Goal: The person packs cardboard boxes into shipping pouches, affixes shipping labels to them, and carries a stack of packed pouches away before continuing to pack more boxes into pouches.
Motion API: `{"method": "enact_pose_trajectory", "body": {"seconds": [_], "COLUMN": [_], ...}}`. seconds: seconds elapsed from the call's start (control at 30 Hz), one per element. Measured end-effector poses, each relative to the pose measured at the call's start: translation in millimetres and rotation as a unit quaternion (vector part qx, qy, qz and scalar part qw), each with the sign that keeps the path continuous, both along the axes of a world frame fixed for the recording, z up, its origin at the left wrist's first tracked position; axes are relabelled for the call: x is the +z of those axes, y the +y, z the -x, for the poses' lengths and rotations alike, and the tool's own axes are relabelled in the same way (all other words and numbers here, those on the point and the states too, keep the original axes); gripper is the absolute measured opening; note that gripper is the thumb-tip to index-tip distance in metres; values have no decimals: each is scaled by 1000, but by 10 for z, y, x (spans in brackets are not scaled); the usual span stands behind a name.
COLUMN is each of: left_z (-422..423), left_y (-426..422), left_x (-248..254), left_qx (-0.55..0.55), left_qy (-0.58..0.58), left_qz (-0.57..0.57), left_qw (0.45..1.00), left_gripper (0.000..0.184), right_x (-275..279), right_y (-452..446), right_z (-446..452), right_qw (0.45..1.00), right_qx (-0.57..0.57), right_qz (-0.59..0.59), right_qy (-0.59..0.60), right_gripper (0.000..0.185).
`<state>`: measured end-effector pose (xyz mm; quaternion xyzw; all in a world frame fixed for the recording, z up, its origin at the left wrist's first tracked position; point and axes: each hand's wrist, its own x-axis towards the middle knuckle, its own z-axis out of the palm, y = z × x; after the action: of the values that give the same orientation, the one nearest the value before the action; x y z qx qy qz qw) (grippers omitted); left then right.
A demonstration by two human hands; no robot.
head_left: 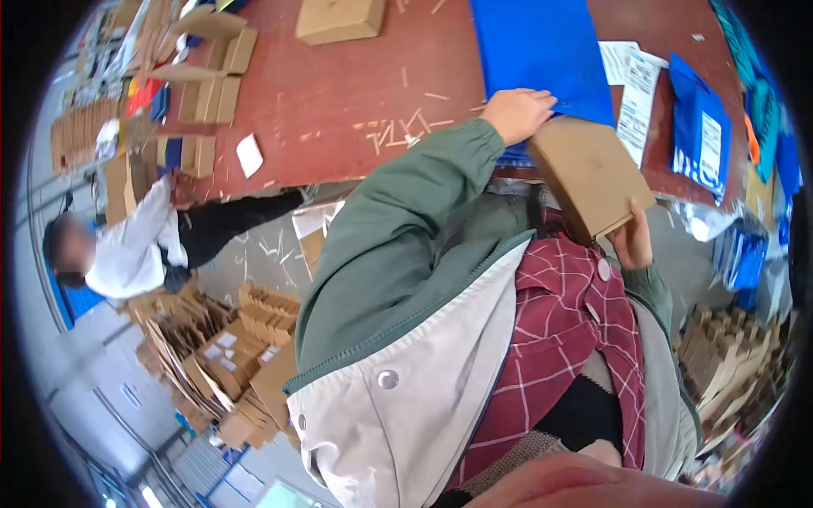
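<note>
My left hand (521, 116) is closed at the near edge of a flat blue plastic mailer bag (542, 46), which lies on the table. My right hand (632, 240) grips the lower right corner of a closed brown cardboard box (593, 173). The box is tilted, held just off the table's near edge in front of my body. Its far end meets the near edge of the bag, beside my left fingers; whether it is inside the bag I cannot tell. Printed white labels (639, 102) lie just right of the bag.
Another blue bag (701, 127) with a label lies right on the red table (339, 102). A closed box (339, 20), open boxes (207, 97), a white slip (249, 156) and scattered thin strips (398, 131) are left. A co-worker (140, 245) stands at left, near stacked cardboard (229, 347).
</note>
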<state>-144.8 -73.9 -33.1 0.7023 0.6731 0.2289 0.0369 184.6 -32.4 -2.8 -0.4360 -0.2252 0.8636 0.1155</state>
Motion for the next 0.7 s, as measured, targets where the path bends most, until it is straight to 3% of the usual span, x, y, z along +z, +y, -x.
{"method": "enact_pose_trajectory", "body": {"seconds": [0.03, 0.1, 0.17, 0.23, 0.3, 0.37, 0.43, 0.47, 0.6, 0.7], "left_z": [-32, -139, -257, -308, -355, -402, -369, -318, -242, -398], "left_y": [-11, 4, 9, 31, 12, 39, 27, -12, -149, -77], "left_x": [51, 236, 159, 114, 55, 7, 76, 165, 454, 487], "left_qx": [-4, -3, 13, 29, 38, -22, -51, -65, 14, 7], "left_qy": [0, -12, -20, -29, -39, -81, -145, -116, -106, -116], "left_qz": [35, 114, 80, 45, 14, -21, -2, 33, 23, 21], "left_qw": [999, 993, 997, 998, 998, 996, 988, 991, 994, 993], "left_gripper": [29, 31, 32, 33, 34, 35, 36, 37, 33, 33], "right_x": [39, 25, 40, 49, -23, -22, -1, 31, 38, 56], "right_y": [-45, -149, -167, -192, -148, -72, -54, -32, -57, -5], "right_z": [-29, -75, -108, -124, -8, 143, 342, 405, 474, 591], "right_qw": [998, 996, 993, 993, 996, 997, 999, 999, 992, 998], "right_qx": [-66, -82, -108, -70, -35, 63, 37, 11, -106, -60], "right_qz": [-12, 9, 26, 99, 70, 26, 3, 31, 72, 37], "right_qy": [5, 28, 46, -12, -42, -37, -29, -31, -1, 4], "right_gripper": [59, 60, 61, 61, 61, 61, 62, 62, 62, 61]}}
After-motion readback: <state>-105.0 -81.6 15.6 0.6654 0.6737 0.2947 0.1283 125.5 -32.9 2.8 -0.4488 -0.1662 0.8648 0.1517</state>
